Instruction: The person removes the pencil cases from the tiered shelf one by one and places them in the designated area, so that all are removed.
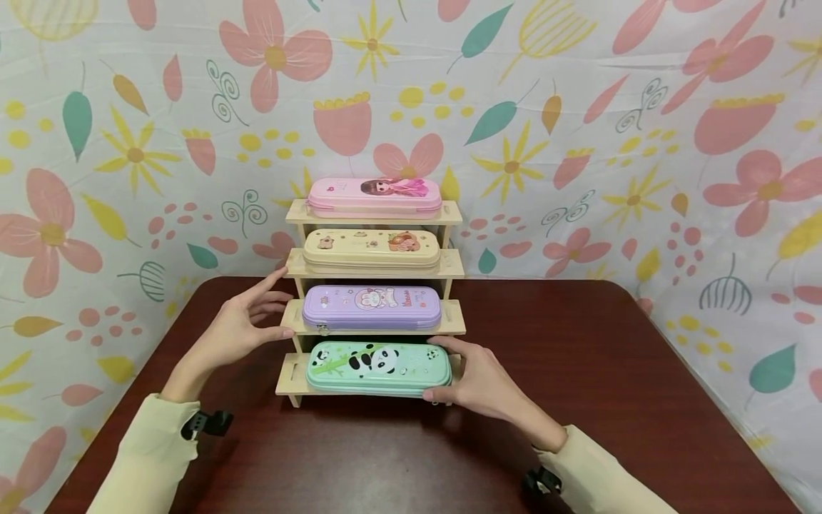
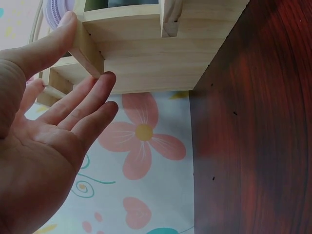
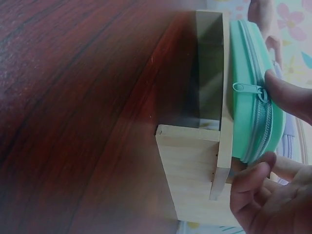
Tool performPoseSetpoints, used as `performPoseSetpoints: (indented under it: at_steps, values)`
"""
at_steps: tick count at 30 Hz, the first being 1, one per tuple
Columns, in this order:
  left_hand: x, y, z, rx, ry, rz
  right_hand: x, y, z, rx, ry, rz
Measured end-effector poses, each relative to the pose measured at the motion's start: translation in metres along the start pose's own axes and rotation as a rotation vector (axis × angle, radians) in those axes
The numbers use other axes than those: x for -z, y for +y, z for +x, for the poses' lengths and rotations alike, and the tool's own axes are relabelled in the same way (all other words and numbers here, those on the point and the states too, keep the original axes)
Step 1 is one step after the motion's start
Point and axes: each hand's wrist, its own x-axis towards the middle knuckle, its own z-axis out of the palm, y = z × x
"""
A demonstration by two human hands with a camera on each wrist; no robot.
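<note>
A stepped wooden stand (image 1: pixel 293 365) holds pencil cases on its tiers. My left hand (image 1: pixel 239 325) holds the stand's left end, thumb and fingertips at the board under the purple pencil case (image 1: pixel 411 307); in the left wrist view, the thumb (image 2: pixel 46 51) lies along that board's end and fingertips meet its far corner. On the lowest tier lies a mint-green pencil case (image 1: pixel 343 368) with a panda picture. My right hand (image 1: pixel 480 378) grips its right end, thumb at the front and fingers behind. Its zipper pull (image 3: pixel 248 88) shows beside the thumb in the right wrist view.
A cream pencil case (image 1: pixel 359 246) lies on the second tier from the top, and a pink one (image 1: pixel 343 196) on the top tier. The stand is on a dark reddish-brown table (image 1: pixel 552 343). Flower-patterned cloth (image 1: pixel 565 171) hangs behind and at the sides.
</note>
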Motion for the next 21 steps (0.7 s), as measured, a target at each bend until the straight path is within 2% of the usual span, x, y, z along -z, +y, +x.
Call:
performPoseSetpoints:
  at_steps: [7, 12, 21]
  values:
    - [0.0003, -0.0001, -0.0005, 0.005, -0.004, -0.004, -0.0003, 0.0001, -0.002, -0.014, -0.006, 0.018]
    - [0.0012, -0.0003, -0.0004, 0.006, -0.009, -0.002, -0.0025, -0.0007, -0.0032, -0.011, 0.0, -0.014]
    - [0.0015, 0.0004, -0.0002, 0.006, -0.018, -0.005, -0.0071, -0.0033, -0.0055, -0.06, 0.021, -0.017]
